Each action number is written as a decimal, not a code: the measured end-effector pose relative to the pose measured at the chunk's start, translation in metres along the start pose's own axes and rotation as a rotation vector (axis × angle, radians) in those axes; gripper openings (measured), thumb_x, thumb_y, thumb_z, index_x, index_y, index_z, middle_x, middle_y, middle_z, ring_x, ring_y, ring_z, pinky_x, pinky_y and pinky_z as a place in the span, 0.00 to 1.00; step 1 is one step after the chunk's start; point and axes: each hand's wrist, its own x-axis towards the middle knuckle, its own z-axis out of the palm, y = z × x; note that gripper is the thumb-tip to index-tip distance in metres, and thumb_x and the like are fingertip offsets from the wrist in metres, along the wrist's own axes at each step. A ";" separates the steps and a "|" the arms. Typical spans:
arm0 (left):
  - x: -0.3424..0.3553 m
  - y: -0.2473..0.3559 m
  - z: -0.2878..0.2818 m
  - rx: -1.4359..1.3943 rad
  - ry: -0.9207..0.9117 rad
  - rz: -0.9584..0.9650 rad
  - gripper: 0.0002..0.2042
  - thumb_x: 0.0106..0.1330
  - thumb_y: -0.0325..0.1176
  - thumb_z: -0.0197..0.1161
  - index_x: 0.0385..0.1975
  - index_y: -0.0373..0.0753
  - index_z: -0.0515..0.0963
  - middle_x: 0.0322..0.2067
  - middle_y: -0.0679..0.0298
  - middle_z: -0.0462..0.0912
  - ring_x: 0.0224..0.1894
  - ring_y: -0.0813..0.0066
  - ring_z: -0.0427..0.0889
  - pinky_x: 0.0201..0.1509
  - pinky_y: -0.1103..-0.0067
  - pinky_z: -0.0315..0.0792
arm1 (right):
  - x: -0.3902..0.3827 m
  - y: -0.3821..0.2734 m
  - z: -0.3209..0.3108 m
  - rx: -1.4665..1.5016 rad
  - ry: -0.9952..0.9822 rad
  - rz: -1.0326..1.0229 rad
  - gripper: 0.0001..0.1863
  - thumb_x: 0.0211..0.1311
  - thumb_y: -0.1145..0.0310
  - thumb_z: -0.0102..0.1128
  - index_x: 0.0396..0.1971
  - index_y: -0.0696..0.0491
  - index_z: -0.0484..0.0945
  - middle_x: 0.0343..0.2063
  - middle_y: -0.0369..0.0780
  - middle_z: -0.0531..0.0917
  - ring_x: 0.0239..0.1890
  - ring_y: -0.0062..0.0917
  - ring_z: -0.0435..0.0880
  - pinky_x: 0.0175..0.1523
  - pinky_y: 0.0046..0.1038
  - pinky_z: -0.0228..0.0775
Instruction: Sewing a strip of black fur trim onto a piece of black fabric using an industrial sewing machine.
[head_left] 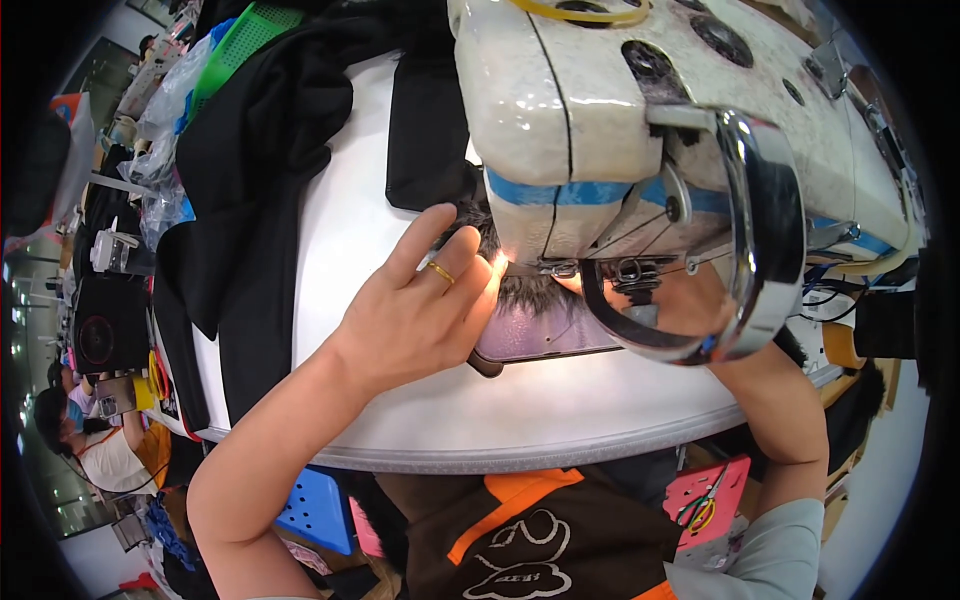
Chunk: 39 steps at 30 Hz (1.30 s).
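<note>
Fur (535, 295) below the machine (620, 100), between left hand (415, 315), loosely spread at its left, and right hand (695, 300), half hidden at right, grip impossible to tell.

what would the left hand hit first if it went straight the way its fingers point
Probably the dark fur just ahead of the left hand, then perhaps the white sewing machine head, though depth is unclear from this view.

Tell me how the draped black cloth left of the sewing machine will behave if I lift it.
The black cloth is likely floppy, since it lies in soft folds on the white tabletop. Its matte surface suggests it won't be very slippery. Spread out limply, it probably won't roll or tip.
</note>
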 end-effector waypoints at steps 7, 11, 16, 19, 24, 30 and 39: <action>0.005 0.003 0.001 0.014 -0.008 -0.004 0.07 0.53 0.28 0.63 0.30 0.37 0.85 0.35 0.61 0.79 0.53 0.60 0.79 0.76 0.55 0.64 | 0.003 0.003 -0.001 0.065 -0.058 0.090 0.16 0.55 0.66 0.66 0.46 0.48 0.84 0.42 0.42 0.86 0.43 0.41 0.83 0.47 0.41 0.75; 0.005 0.003 0.004 0.007 0.018 -0.024 0.06 0.53 0.27 0.63 0.29 0.38 0.84 0.37 0.62 0.79 0.54 0.61 0.79 0.76 0.54 0.64 | 0.005 0.005 -0.002 0.101 -0.094 0.147 0.18 0.56 0.66 0.66 0.49 0.48 0.83 0.45 0.42 0.85 0.48 0.40 0.82 0.52 0.40 0.73; 0.001 0.004 0.007 0.007 0.020 -0.029 0.07 0.53 0.27 0.63 0.30 0.38 0.84 0.38 0.63 0.79 0.55 0.63 0.78 0.76 0.54 0.63 | 0.008 0.008 -0.004 0.151 -0.138 0.217 0.21 0.58 0.65 0.66 0.53 0.49 0.81 0.50 0.42 0.83 0.53 0.38 0.81 0.59 0.39 0.71; 0.002 0.003 0.005 -0.026 0.004 -0.023 0.06 0.53 0.27 0.63 0.30 0.38 0.84 0.38 0.63 0.79 0.55 0.63 0.78 0.77 0.54 0.63 | 0.010 0.010 -0.007 0.180 -0.165 0.258 0.23 0.58 0.64 0.66 0.55 0.49 0.80 0.53 0.43 0.82 0.56 0.38 0.80 0.63 0.39 0.70; 0.003 0.002 0.003 -0.016 0.001 -0.042 0.06 0.53 0.27 0.63 0.30 0.37 0.84 0.36 0.64 0.79 0.56 0.63 0.78 0.78 0.54 0.61 | 0.007 0.016 -0.009 0.217 -0.199 0.312 0.25 0.59 0.63 0.66 0.58 0.49 0.79 0.56 0.43 0.81 0.61 0.36 0.79 0.68 0.38 0.68; 0.008 0.000 0.004 -0.003 0.039 -0.098 0.04 0.55 0.28 0.64 0.29 0.40 0.83 0.34 0.66 0.74 0.55 0.66 0.77 0.79 0.54 0.59 | -0.018 0.033 0.001 -0.056 -0.153 0.095 0.24 0.67 0.59 0.56 0.61 0.48 0.78 0.58 0.42 0.82 0.63 0.36 0.78 0.69 0.41 0.67; 0.008 -0.009 -0.002 -0.171 -0.080 -0.099 0.03 0.58 0.30 0.62 0.31 0.44 0.78 0.34 0.64 0.76 0.58 0.57 0.78 0.78 0.51 0.55 | 0.014 -0.004 -0.029 -0.030 -0.638 0.579 0.25 0.72 0.54 0.52 0.63 0.50 0.76 0.56 0.44 0.83 0.61 0.40 0.80 0.65 0.41 0.71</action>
